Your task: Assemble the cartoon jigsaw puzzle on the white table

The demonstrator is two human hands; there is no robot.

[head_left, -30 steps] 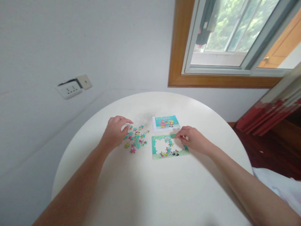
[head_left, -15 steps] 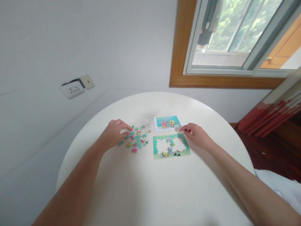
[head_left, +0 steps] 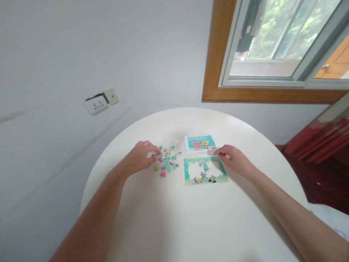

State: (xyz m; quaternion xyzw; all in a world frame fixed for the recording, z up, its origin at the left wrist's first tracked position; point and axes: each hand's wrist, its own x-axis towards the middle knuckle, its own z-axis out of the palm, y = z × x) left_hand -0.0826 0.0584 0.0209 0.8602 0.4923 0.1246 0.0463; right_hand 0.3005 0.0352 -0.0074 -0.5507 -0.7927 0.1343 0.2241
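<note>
A loose pile of jigsaw pieces [head_left: 167, 160], teal, pink and yellow, lies left of centre on the round white table. My left hand [head_left: 143, 156] is at the pile's left side, thumb and fingertips closing around a small pink puzzle piece. Right of the pile lies a partly assembled jigsaw puzzle [head_left: 191, 181], its border joined, with a strip of cartoon figure down the middle and gaps on both sides. My right hand [head_left: 231, 158] hovers by the puzzle's upper right corner, fingers curled towards the thumb; whatever they may pinch is hidden. Behind the puzzle is a picture card [head_left: 201, 142] with cartoon figures.
The white table [head_left: 191, 218] stands against a pale wall with a socket [head_left: 96, 104] at the left. A wood-framed window [head_left: 261, 94] is at the back right, beside a red curtain [head_left: 319, 140]. White cloth [head_left: 328, 218] shows at the right edge.
The whole scene has shifted slightly right in view as the camera turned. Both hands keep nearly the same places beside the pile and the puzzle.
</note>
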